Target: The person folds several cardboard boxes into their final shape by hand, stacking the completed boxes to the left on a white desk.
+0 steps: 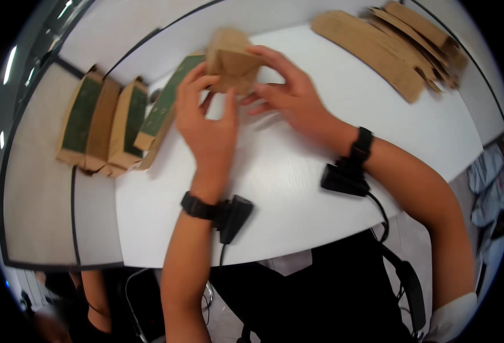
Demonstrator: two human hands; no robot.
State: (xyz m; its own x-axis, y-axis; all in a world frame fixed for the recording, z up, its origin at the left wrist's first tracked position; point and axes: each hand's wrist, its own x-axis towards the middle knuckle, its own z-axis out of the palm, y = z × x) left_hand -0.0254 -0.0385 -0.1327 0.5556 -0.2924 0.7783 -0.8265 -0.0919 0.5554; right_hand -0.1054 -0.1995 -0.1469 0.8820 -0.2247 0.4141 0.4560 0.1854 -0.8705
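Note:
Both my hands hold a small brown cardboard box (231, 59) above the white table (298, 183). My left hand (206, 123) grips its lower left side with the fingers curled up against it. My right hand (286, 91) clasps the box from the right, fingers over its front face. The box looks partly folded, with a flap angled on top. Black bands with small black devices and cables sit on both wrists.
Several folded boxes with dark green faces (106, 123) lie in a row at the left. A stack of flat brown cardboard blanks (389, 43) lies at the far right. A black cable (386, 228) hangs off the table's near edge.

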